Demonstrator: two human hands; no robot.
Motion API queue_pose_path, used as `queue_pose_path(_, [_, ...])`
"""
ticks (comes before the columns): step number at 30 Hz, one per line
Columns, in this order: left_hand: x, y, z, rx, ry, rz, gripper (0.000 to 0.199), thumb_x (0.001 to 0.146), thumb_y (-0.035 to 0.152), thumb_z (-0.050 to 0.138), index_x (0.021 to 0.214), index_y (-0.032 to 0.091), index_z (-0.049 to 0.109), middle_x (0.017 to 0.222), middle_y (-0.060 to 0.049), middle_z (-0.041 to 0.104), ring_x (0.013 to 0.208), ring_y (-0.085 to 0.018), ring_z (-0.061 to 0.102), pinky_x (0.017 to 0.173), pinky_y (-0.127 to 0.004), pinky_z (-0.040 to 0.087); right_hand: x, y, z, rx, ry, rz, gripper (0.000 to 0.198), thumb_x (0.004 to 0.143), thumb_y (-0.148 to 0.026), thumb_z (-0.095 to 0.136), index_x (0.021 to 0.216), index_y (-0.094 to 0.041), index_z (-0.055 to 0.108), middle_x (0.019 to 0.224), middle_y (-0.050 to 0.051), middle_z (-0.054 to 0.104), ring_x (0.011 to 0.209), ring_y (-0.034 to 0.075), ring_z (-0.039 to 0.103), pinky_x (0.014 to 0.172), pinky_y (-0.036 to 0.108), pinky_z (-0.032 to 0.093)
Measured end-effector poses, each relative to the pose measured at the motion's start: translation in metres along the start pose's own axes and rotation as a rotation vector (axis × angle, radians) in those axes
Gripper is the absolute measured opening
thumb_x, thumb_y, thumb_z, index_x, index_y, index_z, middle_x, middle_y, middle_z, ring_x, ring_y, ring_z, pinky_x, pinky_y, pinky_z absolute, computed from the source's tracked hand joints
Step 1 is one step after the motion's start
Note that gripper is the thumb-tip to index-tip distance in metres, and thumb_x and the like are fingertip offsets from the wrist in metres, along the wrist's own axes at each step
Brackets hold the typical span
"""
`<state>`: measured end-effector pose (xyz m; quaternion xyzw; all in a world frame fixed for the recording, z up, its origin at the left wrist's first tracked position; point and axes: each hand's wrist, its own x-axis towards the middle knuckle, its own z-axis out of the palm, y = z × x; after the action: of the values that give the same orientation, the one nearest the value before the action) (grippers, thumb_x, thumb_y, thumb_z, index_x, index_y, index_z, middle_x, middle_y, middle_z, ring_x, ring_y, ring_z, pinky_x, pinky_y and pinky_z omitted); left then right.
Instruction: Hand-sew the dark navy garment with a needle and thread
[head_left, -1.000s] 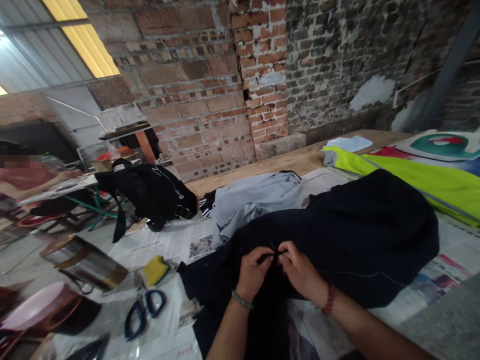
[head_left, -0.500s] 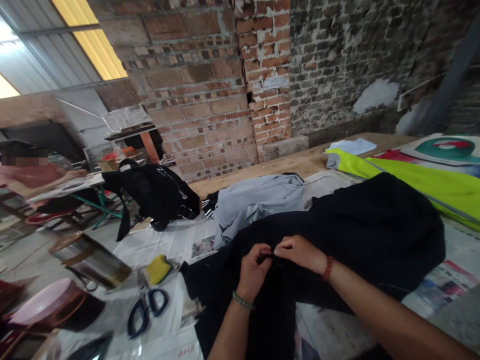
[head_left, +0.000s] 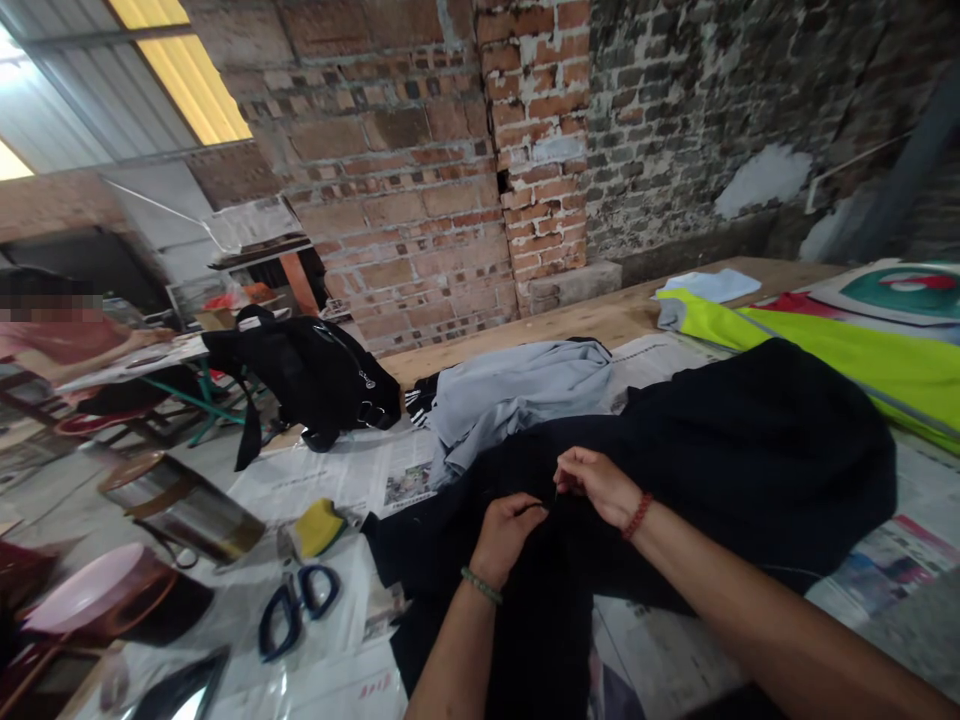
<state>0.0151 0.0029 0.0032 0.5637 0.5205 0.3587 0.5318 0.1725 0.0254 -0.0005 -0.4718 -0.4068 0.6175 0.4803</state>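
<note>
A dark navy garment (head_left: 712, 440) lies spread and bunched before me. My left hand (head_left: 508, 530), with a green bead bracelet at the wrist, pinches a fold of it between thumb and fingers. Just above and to the right, my right hand (head_left: 596, 485) is closed in a pinch, a red bracelet on its wrist. From its fingertips a thin needle-like thing (head_left: 556, 493) points down toward the pinched cloth; it is too small to make out fully. To the left lie dark-blue-handled scissors (head_left: 298, 598) and a yellow sponge-like block (head_left: 319, 527).
Newspaper (head_left: 315, 480) covers the table. Behind the garment are a grey cloth (head_left: 525, 385) and a black bag (head_left: 307, 380). An iron (head_left: 892, 290) and a neon-yellow garment (head_left: 840, 355) lie right. A metal flask (head_left: 184, 505) and pink bowl (head_left: 94, 590) stand left; a person (head_left: 75, 345) sits beyond.
My right hand has lifted up and slightly right, away from my left fingertips. My left hand has shifted slightly down, still pinching the cloth.
</note>
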Motion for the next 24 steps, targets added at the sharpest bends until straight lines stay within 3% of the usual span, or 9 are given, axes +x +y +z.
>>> queue_pose_path(7, [0.003, -0.002, -0.005, -0.155, 0.054, -0.028, 0.012, 0.056, 0.024, 0.066, 0.064, 0.014, 0.067, 0.054, 0.002, 0.059, 0.051, -0.009, 0.049, 0.051, -0.020, 0.037, 0.022, -0.024, -0.003, 0.131, -0.146, 0.023, 0.013, 0.081, -0.032, 0.044, 0.081, -0.020, 0.041, 0.063, -0.002, 0.061, 0.040, 0.008, 0.053, 0.037, 0.016, 0.031])
queue_pose_path(11, [0.004, -0.002, -0.009, -0.211, 0.095, -0.014, 0.013, 0.053, 0.021, 0.068, 0.065, 0.015, 0.068, 0.058, 0.001, 0.061, 0.056, -0.011, 0.052, 0.054, -0.020, 0.038, 0.044, -0.039, -0.007, 0.207, -0.164, 0.076, 0.004, 0.083, -0.019, 0.043, 0.085, -0.018, 0.046, 0.055, -0.003, 0.057, 0.043, 0.009, 0.056, 0.039, 0.018, 0.040])
queue_pose_path(14, [0.004, -0.002, -0.009, -0.265, 0.096, -0.053, 0.013, 0.053, 0.020, 0.069, 0.065, 0.015, 0.068, 0.057, 0.001, 0.060, 0.056, -0.010, 0.051, 0.054, -0.019, 0.037, 0.057, -0.053, -0.015, 0.259, -0.121, 0.055, 0.009, 0.082, -0.010, 0.041, 0.082, -0.016, 0.047, 0.058, -0.001, 0.058, 0.053, 0.012, 0.062, 0.048, 0.023, 0.049])
queue_pose_path(18, [0.004, -0.003, -0.008, -0.310, 0.087, -0.085, 0.011, 0.053, 0.020, 0.071, 0.062, 0.014, 0.067, 0.056, 0.001, 0.060, 0.054, -0.009, 0.051, 0.053, -0.019, 0.037, 0.071, -0.072, -0.027, 0.261, -0.031, -0.083, 0.010, 0.083, -0.011, 0.040, 0.077, -0.016, 0.047, 0.057, -0.001, 0.057, 0.056, 0.014, 0.063, 0.052, 0.027, 0.052])
queue_pose_path(24, [0.004, -0.006, -0.009, -0.328, 0.054, -0.091, 0.010, 0.055, 0.021, 0.070, 0.062, 0.014, 0.067, 0.056, 0.002, 0.060, 0.054, -0.009, 0.051, 0.054, -0.020, 0.036, 0.096, -0.095, -0.041, 0.166, 0.260, -0.333, 0.008, 0.081, -0.014, 0.043, 0.075, -0.017, 0.047, 0.055, -0.004, 0.054, 0.049, 0.009, 0.059, 0.046, 0.019, 0.048])
